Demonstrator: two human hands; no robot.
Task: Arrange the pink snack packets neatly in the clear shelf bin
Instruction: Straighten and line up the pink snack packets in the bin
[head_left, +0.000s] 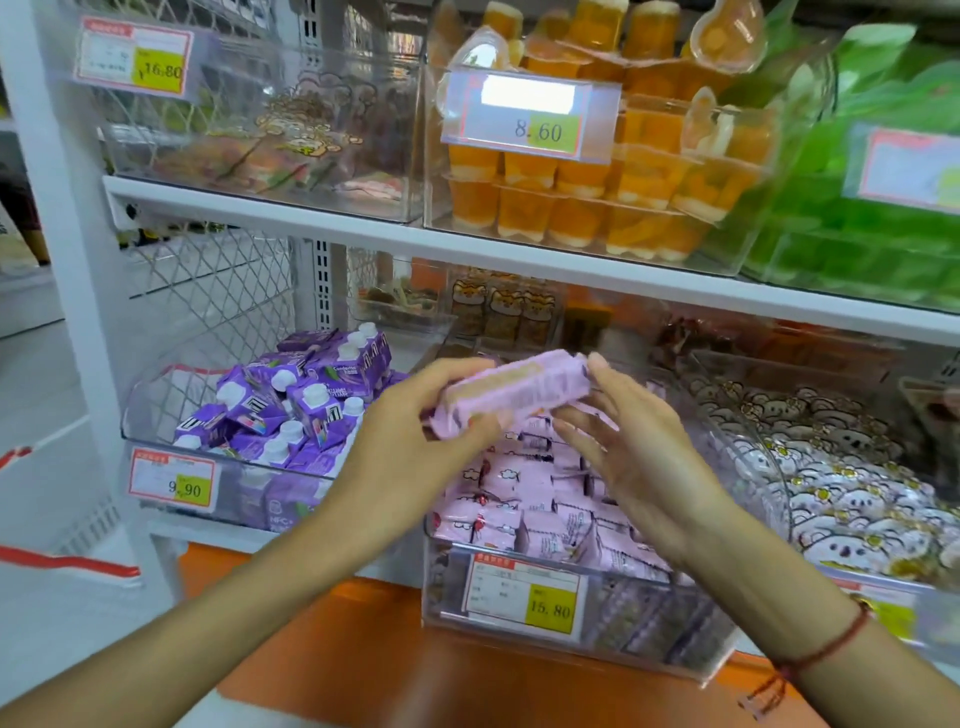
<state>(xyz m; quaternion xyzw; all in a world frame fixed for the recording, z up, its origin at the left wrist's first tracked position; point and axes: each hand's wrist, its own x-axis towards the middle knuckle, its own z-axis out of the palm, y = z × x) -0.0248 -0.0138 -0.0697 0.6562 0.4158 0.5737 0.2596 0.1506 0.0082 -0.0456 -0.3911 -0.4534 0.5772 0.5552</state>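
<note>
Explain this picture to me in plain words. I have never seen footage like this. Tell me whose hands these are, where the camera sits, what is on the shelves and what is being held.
A camera worn on a person's head looks down at their own bare hands; there is no machine. The left hand grips a pink snack packet; the right hand, fingers straight, touches its other end. Below is the clear shelf bin, holding more pink packets. Beside it are purple cartons; above, orange jelly cups.
</note>
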